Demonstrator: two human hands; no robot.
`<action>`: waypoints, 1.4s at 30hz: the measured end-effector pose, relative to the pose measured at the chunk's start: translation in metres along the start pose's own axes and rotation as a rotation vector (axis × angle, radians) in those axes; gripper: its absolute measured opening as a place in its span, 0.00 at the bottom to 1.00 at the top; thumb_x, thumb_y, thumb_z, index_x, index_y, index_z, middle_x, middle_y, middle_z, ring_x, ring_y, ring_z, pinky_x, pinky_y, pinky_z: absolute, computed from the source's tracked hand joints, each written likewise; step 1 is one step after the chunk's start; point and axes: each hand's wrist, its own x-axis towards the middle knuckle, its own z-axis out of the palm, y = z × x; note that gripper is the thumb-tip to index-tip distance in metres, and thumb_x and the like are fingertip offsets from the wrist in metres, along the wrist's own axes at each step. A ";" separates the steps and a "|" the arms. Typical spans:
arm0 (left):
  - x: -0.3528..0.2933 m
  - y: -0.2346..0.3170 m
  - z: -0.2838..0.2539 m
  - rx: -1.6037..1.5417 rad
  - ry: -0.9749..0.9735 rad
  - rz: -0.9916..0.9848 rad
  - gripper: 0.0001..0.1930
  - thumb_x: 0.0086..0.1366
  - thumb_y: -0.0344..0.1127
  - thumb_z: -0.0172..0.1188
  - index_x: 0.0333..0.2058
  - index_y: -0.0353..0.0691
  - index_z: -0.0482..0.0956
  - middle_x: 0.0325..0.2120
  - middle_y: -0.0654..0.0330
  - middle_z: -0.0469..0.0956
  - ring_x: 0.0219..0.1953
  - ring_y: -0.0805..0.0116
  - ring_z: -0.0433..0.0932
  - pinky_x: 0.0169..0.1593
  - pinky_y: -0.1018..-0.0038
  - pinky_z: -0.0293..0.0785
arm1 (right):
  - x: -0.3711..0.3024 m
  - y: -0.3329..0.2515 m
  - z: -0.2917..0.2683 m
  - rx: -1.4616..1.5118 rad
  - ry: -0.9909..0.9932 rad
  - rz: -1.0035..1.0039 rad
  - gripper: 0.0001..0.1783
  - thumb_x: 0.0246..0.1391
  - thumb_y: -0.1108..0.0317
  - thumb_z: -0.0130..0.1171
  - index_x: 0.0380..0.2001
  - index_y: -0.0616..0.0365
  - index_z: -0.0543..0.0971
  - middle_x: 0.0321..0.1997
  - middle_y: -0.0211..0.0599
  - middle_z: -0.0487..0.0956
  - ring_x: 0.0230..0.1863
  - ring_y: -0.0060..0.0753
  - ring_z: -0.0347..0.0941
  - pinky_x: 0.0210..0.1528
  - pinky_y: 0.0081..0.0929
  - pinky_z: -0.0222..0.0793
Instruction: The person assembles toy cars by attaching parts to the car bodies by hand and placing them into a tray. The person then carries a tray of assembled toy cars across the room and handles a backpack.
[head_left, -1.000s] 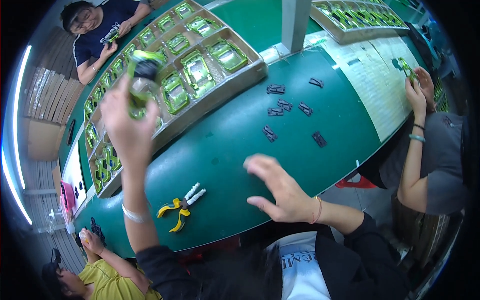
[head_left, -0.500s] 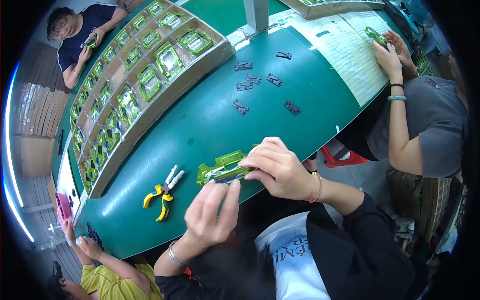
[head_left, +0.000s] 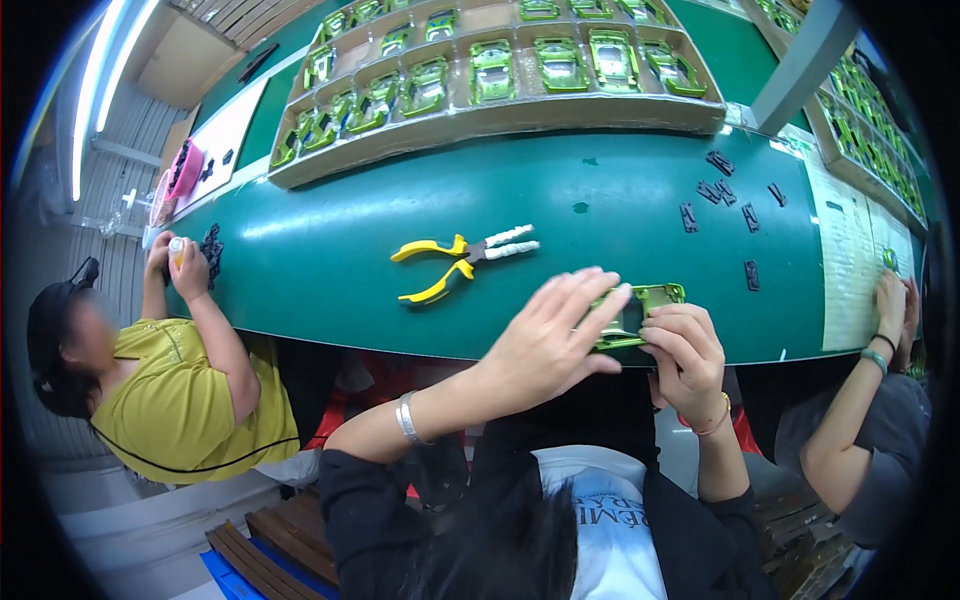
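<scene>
My right hand (head_left: 688,362) grips one end of a bright green plastic toy car body shell (head_left: 661,293) at the table's near edge. The shell has an open, frame-like shape. My left hand (head_left: 555,335) reaches across its other end with fingers stretched out and thumb apart, covering that part. Whether the left fingers press on the shell is hard to see. On the table to the left of my hands lie pliers (head_left: 474,253) with yellow handles and white-wrapped jaws, handles spread.
A divided cardboard tray (head_left: 500,122) of green shells spans the far side. Several small black plastic parts (head_left: 751,275) lie to the right, near a pale mat (head_left: 850,270) and a grey post (head_left: 806,65). A person in yellow (head_left: 190,385) sits left; another person's arm (head_left: 845,440) is at right.
The view has swung left, so the tray and pliers appear more central. My left hand has gone from bent, gathered fingers beside the shell to stretched fingers over it. My right hand still holds it.
</scene>
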 end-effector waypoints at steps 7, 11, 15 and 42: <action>-0.020 -0.049 -0.042 0.316 0.137 -0.282 0.24 0.60 0.29 0.71 0.55 0.35 0.80 0.58 0.48 0.75 0.64 0.43 0.71 0.66 0.52 0.66 | 0.000 0.014 -0.010 -0.127 -0.011 0.010 0.15 0.41 0.77 0.71 0.36 0.54 0.83 0.43 0.32 0.82 0.54 0.43 0.77 0.55 0.42 0.73; -0.003 -0.038 -0.042 0.205 0.212 -0.210 0.11 0.57 0.23 0.72 0.41 0.36 0.86 0.38 0.55 0.82 0.44 0.52 0.79 0.50 0.61 0.75 | 0.008 0.024 0.000 -0.144 -0.018 -0.043 0.13 0.43 0.75 0.71 0.34 0.52 0.84 0.43 0.29 0.81 0.55 0.39 0.76 0.58 0.47 0.68; 0.077 -0.018 -0.013 -0.045 0.134 -0.046 0.05 0.59 0.23 0.70 0.33 0.37 0.83 0.31 0.57 0.81 0.34 0.56 0.80 0.38 0.63 0.76 | 0.001 0.030 0.003 -0.151 -0.004 -0.086 0.13 0.42 0.76 0.70 0.34 0.53 0.84 0.44 0.29 0.80 0.53 0.39 0.76 0.58 0.48 0.68; 0.202 -0.059 0.061 0.197 -0.165 0.292 0.07 0.60 0.28 0.68 0.37 0.37 0.82 0.38 0.57 0.78 0.44 0.56 0.77 0.46 0.63 0.79 | -0.020 0.042 -0.002 -0.002 0.032 -0.034 0.13 0.43 0.76 0.67 0.36 0.52 0.85 0.45 0.31 0.82 0.52 0.38 0.77 0.58 0.45 0.74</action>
